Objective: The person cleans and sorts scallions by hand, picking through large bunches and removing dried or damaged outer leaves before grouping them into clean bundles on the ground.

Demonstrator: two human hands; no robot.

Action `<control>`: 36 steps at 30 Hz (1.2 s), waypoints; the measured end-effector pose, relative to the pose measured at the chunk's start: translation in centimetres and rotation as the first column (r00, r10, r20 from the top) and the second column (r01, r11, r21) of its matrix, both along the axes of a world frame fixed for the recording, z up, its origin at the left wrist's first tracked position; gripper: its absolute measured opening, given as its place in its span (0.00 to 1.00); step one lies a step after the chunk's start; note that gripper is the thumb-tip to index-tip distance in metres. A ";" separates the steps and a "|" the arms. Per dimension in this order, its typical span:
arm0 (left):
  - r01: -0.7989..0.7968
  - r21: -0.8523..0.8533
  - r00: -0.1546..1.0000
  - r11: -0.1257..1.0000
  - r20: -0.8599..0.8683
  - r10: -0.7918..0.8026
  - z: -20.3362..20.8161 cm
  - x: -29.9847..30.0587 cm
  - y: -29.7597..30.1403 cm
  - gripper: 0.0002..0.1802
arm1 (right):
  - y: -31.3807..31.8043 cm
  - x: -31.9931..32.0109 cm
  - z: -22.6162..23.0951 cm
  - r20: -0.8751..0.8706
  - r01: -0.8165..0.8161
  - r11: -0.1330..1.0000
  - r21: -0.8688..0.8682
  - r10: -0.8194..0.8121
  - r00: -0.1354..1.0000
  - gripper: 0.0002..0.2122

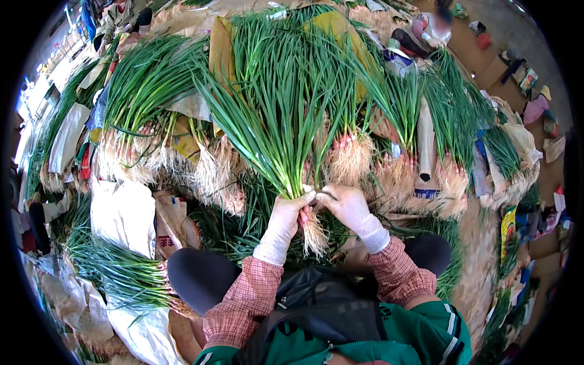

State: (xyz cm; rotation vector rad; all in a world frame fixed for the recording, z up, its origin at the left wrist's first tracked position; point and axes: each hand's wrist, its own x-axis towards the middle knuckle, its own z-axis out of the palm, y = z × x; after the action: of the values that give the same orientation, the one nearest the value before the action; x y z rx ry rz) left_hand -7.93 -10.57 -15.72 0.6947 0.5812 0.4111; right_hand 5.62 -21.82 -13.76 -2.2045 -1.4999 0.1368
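Note:
My left hand (291,214), in a whitish glove, is wrapped round a bunch of spring onions (286,146) just above the roots. Long green leaves fan up and away from me. Below the fist hang reddish-white bulbs and a tuft of pale roots (314,235). Close beside it, my gloved right hand (350,205) has its fingers pinched together at the right side of the stems. A thin dark strip shows at those fingertips, too small to name. Just beyond lies another bunch of spring onions (351,155), its roots toward me.
More spring onion bunches (146,85) lie in a row across the far side. Another bunch (131,277) rests by my left knee, near a white sack (123,213). Yellow sheets (223,55) poke out among the leaves. Other people (429,30) sit farther off.

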 end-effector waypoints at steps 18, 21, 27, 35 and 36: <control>0.034 0.137 0.978 0.990 0.198 -0.061 4.5 -3.4 1.7 0.13 | 6.2 1.2 -0.9 -0.355 0.085 0.923 -0.376 -0.228 0.907 0.11; 0.009 0.074 0.968 0.997 0.250 -0.028 3.7 -3.2 2.9 0.18 | 8.3 9.0 2.0 -0.141 0.554 0.831 -0.052 -0.555 0.820 0.19; 0.112 -0.075 0.966 0.991 0.240 -0.091 0.6 -1.3 1.8 0.21 | 6.5 8.0 1.7 -0.119 0.411 0.910 -0.045 -0.414 0.903 0.14; 0.139 0.075 0.990 0.987 -0.034 -0.137 -0.3 -0.4 0.9 0.07 | 4.1 -0.8 -1.9 -0.939 0.314 0.933 0.175 0.062 0.338 0.11; 0.125 0.084 0.992 0.989 -0.035 -0.123 -0.2 -0.5 0.9 0.07 | 5.0 -1.3 -2.4 -0.987 0.357 0.920 0.162 0.160 0.035 0.11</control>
State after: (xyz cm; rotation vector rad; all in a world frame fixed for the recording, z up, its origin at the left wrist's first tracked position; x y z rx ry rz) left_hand -8.38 -9.66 -15.97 0.8166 0.5472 0.3120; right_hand 4.33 -16.82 -16.18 -1.1578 -0.3805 1.0513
